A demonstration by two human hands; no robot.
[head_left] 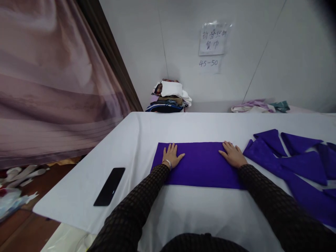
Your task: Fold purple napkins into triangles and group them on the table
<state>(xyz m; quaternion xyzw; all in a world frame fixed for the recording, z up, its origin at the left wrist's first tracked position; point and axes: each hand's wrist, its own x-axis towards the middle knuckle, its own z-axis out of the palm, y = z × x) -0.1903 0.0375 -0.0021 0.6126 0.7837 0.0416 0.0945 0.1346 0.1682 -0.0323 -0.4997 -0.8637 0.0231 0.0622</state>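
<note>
A purple cloth napkin [202, 164], folded into a long rectangle, lies flat in front of me. My left hand [172, 155] rests on its left part with the fingers spread, a bracelet at the wrist. Near the upper right corner, my right hand [233, 154] presses flat on the cloth, fingers and thumb apart. Neither hand grips anything. Just right of my right hand is a loose, crumpled heap of more purple cloths [304, 168].
A white-covered table [131, 147] bears everything. A black phone [109, 186] lies at the left. Along the wall stand a stack of folded clothes [168, 98] and some crumpled fabric [259, 106]. A pink curtain [57, 77] hangs left; paper signs [212, 43] are on the wall.
</note>
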